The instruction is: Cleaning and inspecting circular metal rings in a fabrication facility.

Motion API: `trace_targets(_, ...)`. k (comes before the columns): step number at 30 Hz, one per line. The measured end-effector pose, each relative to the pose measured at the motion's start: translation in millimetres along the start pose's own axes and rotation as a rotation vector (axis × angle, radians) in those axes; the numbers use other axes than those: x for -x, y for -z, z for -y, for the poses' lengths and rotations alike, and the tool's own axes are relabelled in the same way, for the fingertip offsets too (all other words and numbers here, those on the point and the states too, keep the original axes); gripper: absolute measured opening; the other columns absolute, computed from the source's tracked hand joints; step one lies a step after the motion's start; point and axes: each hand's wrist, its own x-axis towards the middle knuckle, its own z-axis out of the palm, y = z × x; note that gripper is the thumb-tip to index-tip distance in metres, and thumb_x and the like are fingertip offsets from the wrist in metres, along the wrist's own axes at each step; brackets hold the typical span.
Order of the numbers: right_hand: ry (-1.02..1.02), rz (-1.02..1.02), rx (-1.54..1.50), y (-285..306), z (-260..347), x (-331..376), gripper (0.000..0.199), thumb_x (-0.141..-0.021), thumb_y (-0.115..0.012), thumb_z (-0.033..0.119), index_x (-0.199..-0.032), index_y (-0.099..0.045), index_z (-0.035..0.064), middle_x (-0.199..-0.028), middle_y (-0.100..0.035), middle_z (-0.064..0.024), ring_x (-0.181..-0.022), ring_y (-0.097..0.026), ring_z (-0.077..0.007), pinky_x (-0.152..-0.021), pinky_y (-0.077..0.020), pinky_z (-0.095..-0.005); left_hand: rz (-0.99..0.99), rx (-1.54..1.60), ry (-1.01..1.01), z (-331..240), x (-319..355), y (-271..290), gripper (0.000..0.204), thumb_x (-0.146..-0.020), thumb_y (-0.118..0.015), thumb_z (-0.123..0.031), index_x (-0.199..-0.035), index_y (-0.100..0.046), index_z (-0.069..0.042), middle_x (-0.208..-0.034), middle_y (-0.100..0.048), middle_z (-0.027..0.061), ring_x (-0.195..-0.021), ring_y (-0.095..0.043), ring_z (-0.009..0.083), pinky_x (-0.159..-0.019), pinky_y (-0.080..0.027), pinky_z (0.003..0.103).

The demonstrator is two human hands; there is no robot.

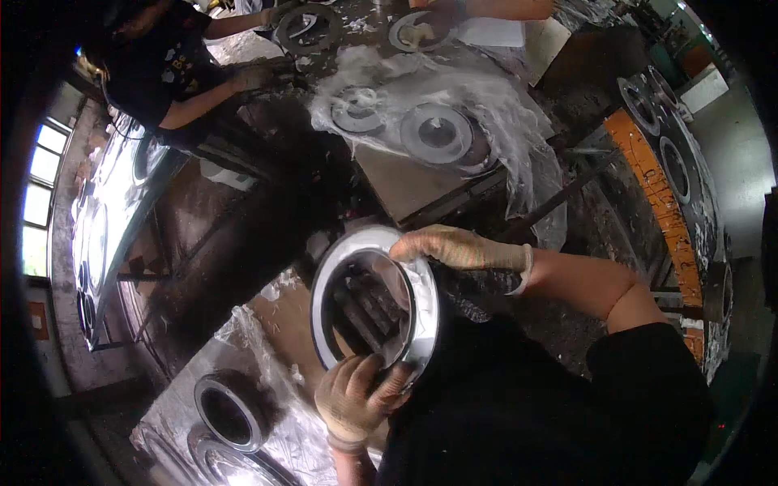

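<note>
A thick metal ring [426, 312] with a pale, shiny face and dark edges is held up, tilted, in front of my body. My left hand [352, 401], in a knit work glove, grips its lower rim with the fingers bent over the edge. At the upper right of the ring, my gloved right hand [458, 247] is closed on the rim, thumb side toward the face. Through the ring's opening some dark bars show below. What the fingers do behind the ring is hidden.
At lower left, a plastic-covered surface [186, 405] bears a dark-rimmed ring [229, 411] and others. Ahead, clear plastic sheeting [502, 121] lies around more rings [438, 134]. An orange-edged table [652, 194] with rings stands right. A person in dark clothes [154, 65] works at far left.
</note>
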Motion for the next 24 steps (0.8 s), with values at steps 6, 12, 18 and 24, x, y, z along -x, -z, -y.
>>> trace_targets(6, 0.355, -0.085, 0.232, 31.5, 5.2, 11.1, 0.035, -0.097, -0.057, 0.026, -0.123, -0.062, 0.0038, -0.106, -0.068, -0.0110, -0.090, -0.064, -0.0151, -0.084, -0.0500, -0.0300, -0.575, 0.620, 0.805, 20.3, -16.3, -58.2, 0.056, -0.101, -0.041, -0.040, -0.142, -0.041, -0.001, -0.142, -0.045, 0.0183, -0.133, -0.043, 0.0301, -0.110, -0.034, 0.043)
trace_targets(12, 0.321, -0.015, 0.197, 55.2, 16.4, -9.8, 0.040, -0.095, -0.059, 0.033, -0.124, -0.064, 0.0044, -0.104, -0.069, -0.0078, -0.093, -0.062, -0.0122, -0.086, -0.0485, -0.0291, -0.583, 1.310, 1.154, 39.4, -75.4, -73.2, 0.043, -0.089, -0.069, -0.019, -0.122, -0.056, 0.004, -0.107, -0.063, 0.0071, -0.094, -0.058, 0.0153, -0.086, -0.047, 0.028)
trace_targets(18, 0.131, -0.122, 0.631, 100.6, 40.9, -31.7, 0.058, -0.089, -0.064, 0.052, -0.117, -0.066, 0.0019, -0.107, -0.070, -0.0083, -0.100, -0.062, -0.0161, -0.091, -0.0475, -0.0333, -0.392, 1.060, 1.248, 66.5, -91.6, -110.2, 0.039, -0.089, -0.065, -0.013, -0.122, -0.056, 0.005, -0.107, -0.062, 0.0064, -0.092, -0.058, 0.0148, -0.084, -0.047, 0.027)
trace_targets(24, -0.158, -0.499, 1.015, 239.9, 32.3, -57.9, 0.074, -0.072, -0.061, 0.079, -0.060, -0.056, 0.0059, -0.055, -0.054, -0.0080, -0.055, -0.056, -0.0193, -0.060, -0.0466, -0.0364, -0.319, 0.482, 1.049, 95.5, -196.9, -182.3, 0.051, -0.086, -0.067, -0.022, -0.127, -0.053, 0.006, -0.114, -0.065, 0.0184, -0.102, -0.064, 0.0268, -0.089, -0.049, 0.034)
